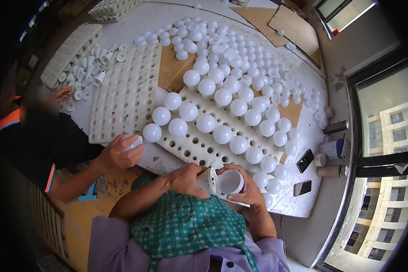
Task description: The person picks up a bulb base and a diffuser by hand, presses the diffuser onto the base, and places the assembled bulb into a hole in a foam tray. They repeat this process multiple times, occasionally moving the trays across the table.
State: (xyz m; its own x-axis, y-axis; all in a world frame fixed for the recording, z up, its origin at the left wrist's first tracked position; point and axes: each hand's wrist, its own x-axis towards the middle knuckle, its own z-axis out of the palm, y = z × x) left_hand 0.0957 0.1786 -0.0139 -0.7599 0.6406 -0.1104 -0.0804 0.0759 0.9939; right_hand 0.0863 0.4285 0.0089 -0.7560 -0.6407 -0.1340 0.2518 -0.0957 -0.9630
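In my left hand (188, 180) is a white bulb base (207, 181), its flat round face turned toward the right. My right hand (248, 189) has its fingers around a white bulb cover (230, 182), whose open rim faces the base. The two parts are side by side at the table's front edge, close above my lap. Just beyond my hands, a white foam tray (192, 149) with rows of holes carries several round white bulb covers (222, 134).
At the left, a co-worker's hand (118, 153) holds a white bulb part. Another foam tray (122, 97) lies near a pile of bulb bases (95, 68). Many covers spread over cardboard (174, 65). Two phones (302, 188) and a flask (335, 127) are at the right.
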